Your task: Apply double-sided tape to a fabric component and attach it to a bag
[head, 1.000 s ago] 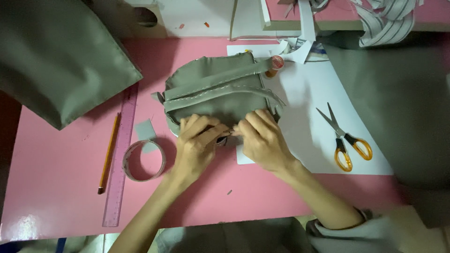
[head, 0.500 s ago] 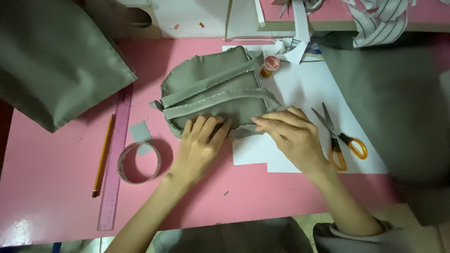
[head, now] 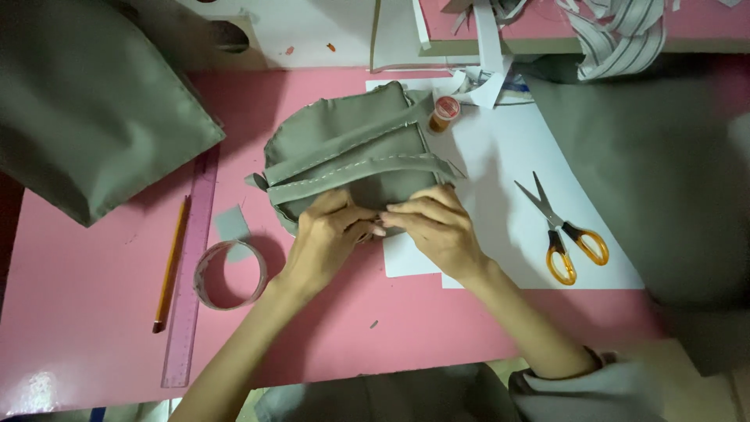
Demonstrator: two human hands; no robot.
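1. Lying near the middle of the pink table (head: 94,312), toward its far edge: an olive-green fabric piece (head: 351,156), rounded in outline, with two raised strips sewn across it and pale stitching along them; right part overlapping a white paper sheet (head: 500,156).
2. Pressed onto the piece's near edge: left hand (head: 324,238) and right hand (head: 441,230), fingertips meeting at one spot on the hem.
3. Fingers of both hands bent and pinching the cloth edge between them; whether anything small, such as a needle or pin, sits in that pinch cannot be told.
4. Likely soft, light and limp: thin woven cloth, prone to fold, pucker or slide on the smooth paper. Strips and seams probably thicker and firmer than the single layer around them.
5. Best hold judged to be at the hem or along a stitched strip, pinched between thumb and forefinger, the other hand flat on the cloth to stop creeping.
6. Well apart to the right, on the paper: orange-handled scissors (head: 566,234). Just beyond the piece's far right corner: a small thread spool (head: 444,113).
7. Toward the left edge: tape roll (head: 230,275), purple ruler (head: 191,273), pencil (head: 172,262); more green cloth (head: 86,109) bunched at the far left corner.
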